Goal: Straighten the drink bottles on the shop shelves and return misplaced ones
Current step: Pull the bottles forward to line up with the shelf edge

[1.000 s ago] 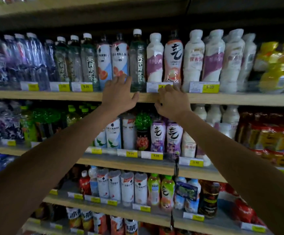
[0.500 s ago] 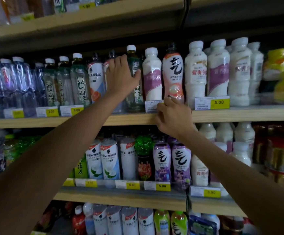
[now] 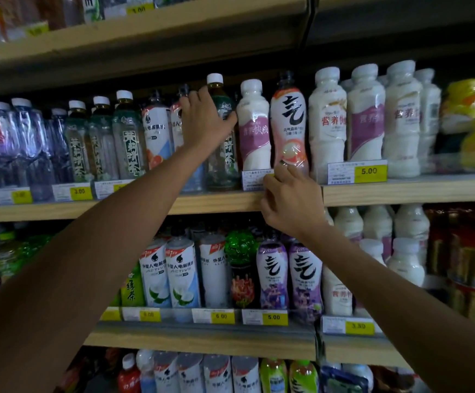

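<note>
On the upper middle shelf (image 3: 400, 191), a green tea bottle (image 3: 222, 154) with a white cap stands apart from its kind (image 3: 130, 143), between white-and-blue electrolyte bottles (image 3: 157, 129) and a white milk drink (image 3: 254, 126). My left hand (image 3: 206, 120) reaches up to it, fingers curled by its neck and thumb across its shoulder. My right hand (image 3: 290, 199) is at the shelf's front edge. Its bent fingertips touch the foot of a peach-labelled bottle (image 3: 288, 120) and the price tag (image 3: 254, 180) beside it.
More white milk drinks (image 3: 366, 117) fill the shelf to the right, clear water bottles (image 3: 6, 143) the left. The shelf below holds electrolyte bottles (image 3: 168, 273), a green round-topped bottle (image 3: 240, 248) and purple-labelled bottles (image 3: 304, 273). A shelf board (image 3: 174, 32) hangs close above.
My left hand has climbed from the shelf edge onto the bottles and closed around the lone green tea bottle. My right hand stayed at the shelf edge, fingertips now on the peach bottle's foot.
</note>
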A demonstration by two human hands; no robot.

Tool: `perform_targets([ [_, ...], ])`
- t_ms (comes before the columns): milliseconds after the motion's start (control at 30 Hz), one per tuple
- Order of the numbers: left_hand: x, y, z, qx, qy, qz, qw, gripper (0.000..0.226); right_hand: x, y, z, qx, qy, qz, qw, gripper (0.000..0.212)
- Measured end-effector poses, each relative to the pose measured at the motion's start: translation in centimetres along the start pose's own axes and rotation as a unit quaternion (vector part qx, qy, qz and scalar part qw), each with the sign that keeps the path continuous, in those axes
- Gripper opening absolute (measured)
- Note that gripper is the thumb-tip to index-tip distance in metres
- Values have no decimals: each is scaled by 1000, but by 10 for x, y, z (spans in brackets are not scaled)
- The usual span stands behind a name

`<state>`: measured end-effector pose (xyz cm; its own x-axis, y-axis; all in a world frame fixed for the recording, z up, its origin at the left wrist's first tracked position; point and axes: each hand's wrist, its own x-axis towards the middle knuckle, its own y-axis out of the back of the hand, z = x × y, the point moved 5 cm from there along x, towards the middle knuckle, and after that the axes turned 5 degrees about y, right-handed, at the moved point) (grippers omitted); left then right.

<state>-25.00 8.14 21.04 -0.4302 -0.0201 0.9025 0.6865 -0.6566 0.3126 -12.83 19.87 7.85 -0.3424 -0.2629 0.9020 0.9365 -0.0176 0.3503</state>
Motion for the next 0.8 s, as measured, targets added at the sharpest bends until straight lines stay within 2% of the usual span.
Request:
perform_targets([
  [200, -12, 10, 0, -104, 6, 23, 994, 68, -4, -5, -1, -25, 17, 2, 1000, 24],
  [267, -17, 10, 0, -187, 27, -3, 982, 68, -5, -6, -1, -27, 24, 4, 999, 25],
  [367, -25, 11, 0, -282, 53, -44, 957, 70, -8, -9, 0, -42, 42, -34, 998, 42],
  [467, -28, 13, 0, -286, 47, -68, 955, 77, -8, -9, 1, -68, 58, -76, 993, 52],
  [567, -30, 12, -4, -297, 80, -91, 947, 85, -8, -9, -1, -84, 59, -80, 992, 48],
  [667, -35, 18, -9, -295, 89, -75, 948, 85, -7, -8, -1, -75, 47, -74, 993, 46],
  [800, -42, 31, -16, -369, 71, -29, 926, 74, -3, -10, -10, -80, 44, -75, 993, 47],
])
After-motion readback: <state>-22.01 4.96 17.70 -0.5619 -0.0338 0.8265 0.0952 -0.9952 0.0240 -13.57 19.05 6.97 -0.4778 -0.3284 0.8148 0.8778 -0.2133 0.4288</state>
